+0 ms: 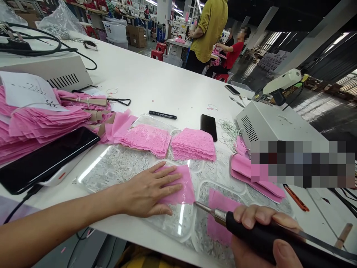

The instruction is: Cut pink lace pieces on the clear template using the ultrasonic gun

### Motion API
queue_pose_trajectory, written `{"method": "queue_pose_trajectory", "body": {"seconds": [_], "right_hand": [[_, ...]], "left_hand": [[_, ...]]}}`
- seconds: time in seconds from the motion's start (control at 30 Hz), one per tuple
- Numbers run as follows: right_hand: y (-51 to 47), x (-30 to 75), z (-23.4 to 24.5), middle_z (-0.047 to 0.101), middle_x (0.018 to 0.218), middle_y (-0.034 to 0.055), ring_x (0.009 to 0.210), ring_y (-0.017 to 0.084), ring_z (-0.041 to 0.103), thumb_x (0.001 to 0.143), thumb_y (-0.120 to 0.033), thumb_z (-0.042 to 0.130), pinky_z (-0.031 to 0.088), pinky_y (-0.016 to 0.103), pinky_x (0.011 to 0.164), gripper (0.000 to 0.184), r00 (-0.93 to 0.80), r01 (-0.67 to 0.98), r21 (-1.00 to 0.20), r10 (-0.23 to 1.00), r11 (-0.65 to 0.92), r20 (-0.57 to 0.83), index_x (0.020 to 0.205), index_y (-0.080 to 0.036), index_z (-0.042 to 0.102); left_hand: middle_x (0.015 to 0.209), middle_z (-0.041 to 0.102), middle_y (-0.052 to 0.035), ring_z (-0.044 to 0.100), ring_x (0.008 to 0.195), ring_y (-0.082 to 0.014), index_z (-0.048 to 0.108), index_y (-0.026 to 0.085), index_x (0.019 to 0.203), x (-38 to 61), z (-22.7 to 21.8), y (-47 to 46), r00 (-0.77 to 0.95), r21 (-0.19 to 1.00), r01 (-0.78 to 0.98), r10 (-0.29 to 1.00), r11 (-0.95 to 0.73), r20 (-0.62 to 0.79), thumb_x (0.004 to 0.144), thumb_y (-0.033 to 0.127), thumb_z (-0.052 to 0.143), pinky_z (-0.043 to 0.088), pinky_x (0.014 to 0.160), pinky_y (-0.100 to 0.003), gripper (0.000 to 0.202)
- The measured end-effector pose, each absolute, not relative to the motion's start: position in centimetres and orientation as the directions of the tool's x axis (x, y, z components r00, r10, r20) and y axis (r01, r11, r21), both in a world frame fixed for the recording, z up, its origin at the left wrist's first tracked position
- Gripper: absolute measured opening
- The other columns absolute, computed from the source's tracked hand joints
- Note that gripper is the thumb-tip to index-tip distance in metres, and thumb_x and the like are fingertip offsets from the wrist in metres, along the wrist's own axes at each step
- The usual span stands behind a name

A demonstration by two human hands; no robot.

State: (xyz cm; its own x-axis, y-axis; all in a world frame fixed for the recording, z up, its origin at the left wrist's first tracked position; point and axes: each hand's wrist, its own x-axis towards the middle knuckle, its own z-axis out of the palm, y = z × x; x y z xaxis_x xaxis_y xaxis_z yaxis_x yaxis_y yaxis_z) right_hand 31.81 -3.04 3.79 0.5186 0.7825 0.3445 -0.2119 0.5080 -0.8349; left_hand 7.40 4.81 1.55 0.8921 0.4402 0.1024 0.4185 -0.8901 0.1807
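Observation:
My left hand [149, 191] lies flat, fingers spread, pressing a pink fabric piece [182, 186] onto a clear plastic sheet [117, 167] near the table's front edge. My right hand [262, 238] is wrapped round the black handle of a hot cutting tool [251, 230]; its metal tip [202, 206] rests at the right edge of that pink piece. Another pink piece [220, 216] lies under the tool. Behind them sit two stacks of pink lace [145, 138] [193, 144].
A large pile of pink fabric [33, 119] with a phone on a charger [47, 156] is at the left. A black marker [162, 115], a black phone [208, 125], white control boxes [267, 124] [55, 72], pink folded pieces [251, 175] and two people [209, 33] at the back.

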Motion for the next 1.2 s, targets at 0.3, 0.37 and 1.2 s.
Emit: {"method": "queue_pose_trajectory", "body": {"seconds": [0.3, 0.37, 1.2], "right_hand": [[-3.21, 31.71, 4.10, 0.046, 0.070, -0.0046, 0.055, 0.011, 0.049, 0.069, -0.030, 0.064, 0.050, 0.029, 0.051, 0.018, 0.539, -0.213, -0.844, 0.780, 0.491, 0.318, 0.084, -0.022, 0.058], [-3.19, 31.61, 4.22, 0.045, 0.069, -0.0049, 0.055, 0.010, 0.049, 0.069, -0.030, 0.065, 0.049, 0.029, 0.051, 0.018, 0.544, -0.216, -0.849, 0.782, 0.481, 0.305, 0.083, -0.022, 0.057], [-2.76, 32.01, 4.12, 0.041, 0.068, -0.0044, 0.053, 0.011, 0.047, 0.065, -0.024, 0.058, 0.048, 0.029, 0.048, 0.014, 0.550, -0.216, -0.859, 0.785, 0.464, 0.286, 0.078, -0.023, 0.054]], "left_hand": [[0.148, 0.039, -0.0138, 0.032, 0.140, -0.0317, 0.042, 0.016, 0.143, 7.46, 1.68, 4.70, 0.884, 0.180, 0.420, 0.446, -0.889, 0.141, 0.095, 0.059, 0.041, 0.015, 0.117, -0.051, 0.064], [0.148, 0.039, -0.0130, 0.032, 0.140, -0.0311, 0.043, 0.017, 0.142, 7.48, 1.72, 4.66, 0.881, 0.178, 0.427, 0.452, -0.887, 0.141, 0.094, 0.059, 0.042, 0.014, 0.118, -0.051, 0.063], [0.146, 0.043, -0.0107, 0.031, 0.140, -0.0309, 0.045, 0.017, 0.140, 7.49, 1.74, 4.36, 0.865, 0.233, 0.449, 0.485, -0.863, 0.130, 0.096, 0.058, 0.039, 0.012, 0.118, -0.052, 0.061]]}}
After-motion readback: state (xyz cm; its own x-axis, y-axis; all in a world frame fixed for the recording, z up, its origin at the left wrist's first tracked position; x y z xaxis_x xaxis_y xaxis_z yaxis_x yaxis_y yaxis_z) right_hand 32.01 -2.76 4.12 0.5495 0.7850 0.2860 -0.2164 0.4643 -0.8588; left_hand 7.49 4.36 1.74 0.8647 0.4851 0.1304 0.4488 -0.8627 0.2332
